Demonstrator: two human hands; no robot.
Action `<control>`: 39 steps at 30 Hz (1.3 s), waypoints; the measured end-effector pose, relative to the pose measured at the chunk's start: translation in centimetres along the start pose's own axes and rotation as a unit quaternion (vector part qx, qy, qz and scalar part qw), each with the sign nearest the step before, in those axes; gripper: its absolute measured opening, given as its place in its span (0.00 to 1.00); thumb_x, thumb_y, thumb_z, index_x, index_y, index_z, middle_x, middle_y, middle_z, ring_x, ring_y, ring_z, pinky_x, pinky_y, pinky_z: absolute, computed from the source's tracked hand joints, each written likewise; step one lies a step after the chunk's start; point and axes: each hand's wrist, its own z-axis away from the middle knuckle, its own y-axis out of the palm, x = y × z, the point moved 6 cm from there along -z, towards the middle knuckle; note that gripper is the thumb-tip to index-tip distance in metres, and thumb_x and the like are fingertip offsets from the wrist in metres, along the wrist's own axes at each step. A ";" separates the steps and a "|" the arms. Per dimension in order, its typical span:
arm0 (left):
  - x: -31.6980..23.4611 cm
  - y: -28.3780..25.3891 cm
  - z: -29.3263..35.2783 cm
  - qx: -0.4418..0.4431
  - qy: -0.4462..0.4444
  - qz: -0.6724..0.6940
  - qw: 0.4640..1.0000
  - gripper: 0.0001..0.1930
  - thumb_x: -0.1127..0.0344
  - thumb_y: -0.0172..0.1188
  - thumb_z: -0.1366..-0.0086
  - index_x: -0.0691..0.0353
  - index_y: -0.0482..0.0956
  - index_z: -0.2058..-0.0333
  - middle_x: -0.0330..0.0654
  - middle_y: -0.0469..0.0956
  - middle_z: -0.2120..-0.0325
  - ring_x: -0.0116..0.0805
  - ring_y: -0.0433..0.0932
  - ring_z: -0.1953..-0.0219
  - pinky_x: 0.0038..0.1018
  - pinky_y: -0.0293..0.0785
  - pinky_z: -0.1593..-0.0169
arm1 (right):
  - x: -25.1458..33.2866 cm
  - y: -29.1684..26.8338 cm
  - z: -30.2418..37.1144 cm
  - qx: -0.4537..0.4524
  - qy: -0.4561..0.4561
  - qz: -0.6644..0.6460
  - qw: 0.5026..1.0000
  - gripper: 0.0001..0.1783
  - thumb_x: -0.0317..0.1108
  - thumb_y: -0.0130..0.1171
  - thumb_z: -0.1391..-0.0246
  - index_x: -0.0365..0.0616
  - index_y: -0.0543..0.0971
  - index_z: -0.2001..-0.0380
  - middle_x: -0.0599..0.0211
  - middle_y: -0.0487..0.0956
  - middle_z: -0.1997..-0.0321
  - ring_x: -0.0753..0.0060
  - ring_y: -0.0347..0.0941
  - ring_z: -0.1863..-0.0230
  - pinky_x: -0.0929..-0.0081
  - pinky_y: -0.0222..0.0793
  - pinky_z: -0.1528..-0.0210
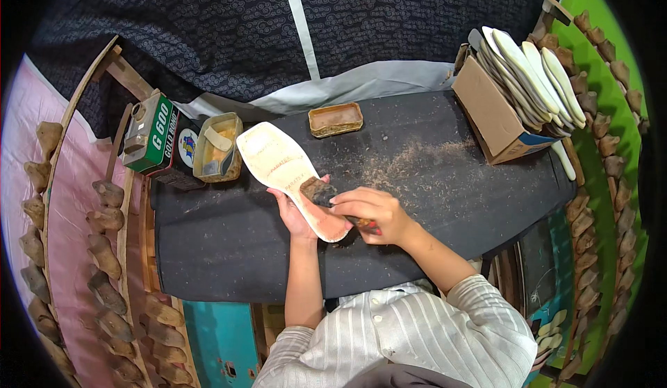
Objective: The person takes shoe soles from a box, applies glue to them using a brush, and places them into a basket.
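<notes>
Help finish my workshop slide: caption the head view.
The left hand holds a pale sole-shaped piece, the right hand a dark brush-like tool over it.

I can see bold white lettering and numerals (162, 123) on the green can (164, 147) and small print (279, 163) on the pale sole (262, 145).

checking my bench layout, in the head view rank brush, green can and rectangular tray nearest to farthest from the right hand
From the right hand:
1. Brush, held in it
2. Rectangular tray, beyond, slightly left
3. Green can, well left
</notes>
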 end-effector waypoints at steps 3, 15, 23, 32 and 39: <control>-0.4 -0.9 -0.2 -0.007 0.003 0.009 1.000 0.31 0.37 0.35 0.38 0.53 0.63 0.46 0.41 0.71 0.53 0.45 0.74 0.59 0.46 0.65 0.48 | 0.2 0.8 0.8 0.022 0.004 0.009 1.000 0.19 0.22 0.62 0.73 0.42 0.76 0.68 0.61 0.77 0.62 0.60 0.75 0.63 0.70 0.71 0.61; 0.0 -0.9 -0.1 -0.041 -0.019 0.022 0.999 0.33 0.35 0.38 0.40 0.56 0.65 0.48 0.44 0.75 0.60 0.47 0.75 0.63 0.41 0.70 0.53 | 1.3 -1.0 2.9 0.068 0.032 -0.050 0.996 0.12 0.24 0.63 0.70 0.40 0.77 0.74 0.61 0.79 0.70 0.63 0.77 0.69 0.74 0.72 0.67; 0.9 -0.1 0.1 0.039 -0.068 0.001 0.997 0.33 0.35 0.35 0.39 0.56 0.65 0.48 0.43 0.75 0.60 0.47 0.76 0.64 0.39 0.74 0.59 | 1.4 -1.4 1.6 0.084 0.043 -0.061 0.994 0.12 0.22 0.63 0.73 0.39 0.77 0.76 0.61 0.78 0.72 0.63 0.76 0.70 0.73 0.72 0.67; 1.7 -0.4 0.6 0.021 -0.095 -0.082 0.992 0.35 0.35 0.30 0.38 0.58 0.61 0.46 0.44 0.73 0.56 0.47 0.76 0.62 0.43 0.72 0.56 | 2.2 -1.2 -0.7 0.087 -0.036 0.024 0.995 0.17 0.22 0.62 0.75 0.41 0.76 0.73 0.63 0.77 0.70 0.62 0.76 0.69 0.71 0.71 0.67; 2.3 2.0 1.3 0.017 -0.108 -0.062 0.992 0.37 0.35 0.26 0.38 0.59 0.58 0.43 0.43 0.69 0.51 0.38 0.70 0.52 0.33 0.68 0.50 | 1.7 -2.8 -2.9 0.012 -0.054 0.053 0.997 0.17 0.20 0.60 0.75 0.41 0.76 0.73 0.62 0.78 0.70 0.60 0.75 0.70 0.70 0.71 0.67</control>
